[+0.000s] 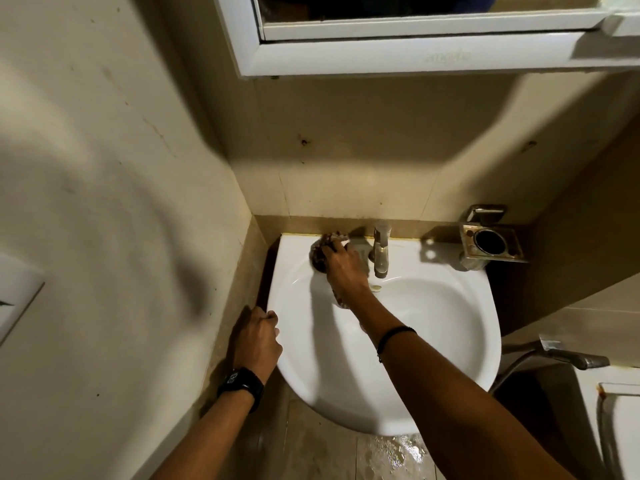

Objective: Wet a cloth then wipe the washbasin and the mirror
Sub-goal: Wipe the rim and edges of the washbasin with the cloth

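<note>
Right hand (343,268) reaches across the basin (450,341) to its rear left ledge, fingers curled down over a bunched dark cloth (320,254) and pressing it onto the white rim. The cloth shows just beyond and to the left of the fingertips, touching the ledge close to the back wall; a further fold of it appears under the wrist, over the bowl's slope. A thin black band (394,336) circles the right forearm.

Just right of this hand stands the tap (381,249), spout pointing down over the bowl; no contact between hand and tap can be confirmed. Further right, a metal holder (491,242) is fixed to the wall.

Left hand (258,341) rests at the basin's left edge, fingers bent loosely against the rim, holding nothing. A black watch (240,384) sits on its wrist.

Well above both hands, the lower frame of the mirror (415,15) is in view. Below the forearms, the floor (391,452) is wet.
</note>
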